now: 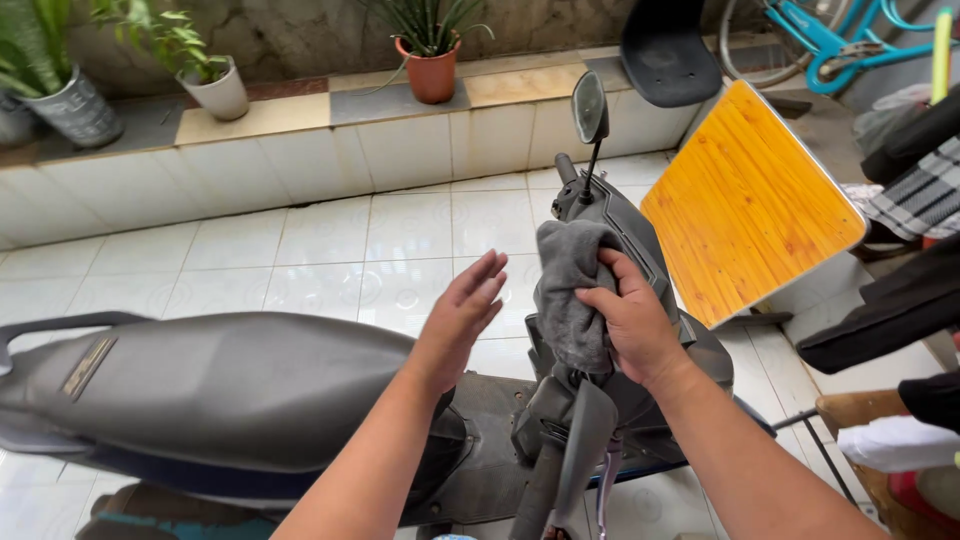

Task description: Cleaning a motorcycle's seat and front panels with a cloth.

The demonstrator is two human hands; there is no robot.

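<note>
Right hand (632,322): fingers clenched around grey cloth (572,290), pressed on scooter front (640,260).
Left hand (462,315): released, flat, empty.
Cloth: likely soft, light; bunches anywhere.

Two bare forearms, no sleeves, no rings

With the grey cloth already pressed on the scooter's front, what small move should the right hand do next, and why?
Probably slide the right hand with the grey cloth down the scooter's front panel: the cloth is bunched against it, and the open left hand holds nothing.

mirror (589,106) ahead, wooden board (748,200) right
</note>
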